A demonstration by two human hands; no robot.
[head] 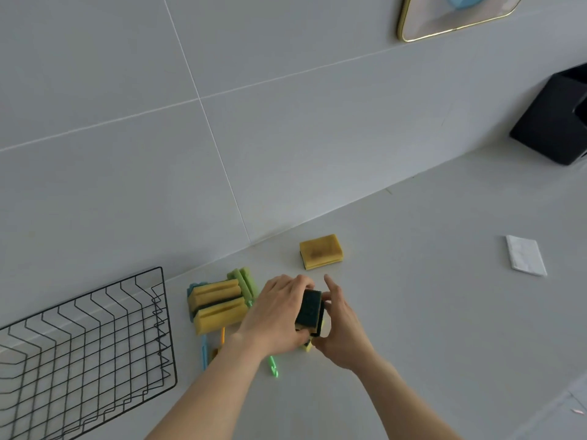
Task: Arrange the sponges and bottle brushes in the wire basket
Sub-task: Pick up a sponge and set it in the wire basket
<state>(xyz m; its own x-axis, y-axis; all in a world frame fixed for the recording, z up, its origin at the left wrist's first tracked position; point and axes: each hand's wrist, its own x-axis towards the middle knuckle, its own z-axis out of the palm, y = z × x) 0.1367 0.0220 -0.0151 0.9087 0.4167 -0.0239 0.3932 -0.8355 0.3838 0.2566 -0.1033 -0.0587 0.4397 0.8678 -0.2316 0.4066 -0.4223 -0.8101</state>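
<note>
A black wire basket (95, 338) stands at the left on the counter, with nothing in it. Beside it lies a pile of yellow sponges (219, 304) with a green sponge (244, 279) behind. Between my left hand (276, 315) and my right hand (341, 325) I hold a stack of yellow sponges with dark green scrub pads (310, 311), both hands closed on it. One more yellow sponge (320, 251) lies alone farther back. Brush handles poke out under my left arm: blue (204, 350), orange (222, 336) and green (273, 366). The brush heads are hidden.
A white folded cloth (525, 255) lies at the right on the grey counter (428, 312). A black box (554, 122) stands at the far right against the tiled wall. A gold-rimmed tray (451, 17) hangs on the wall above.
</note>
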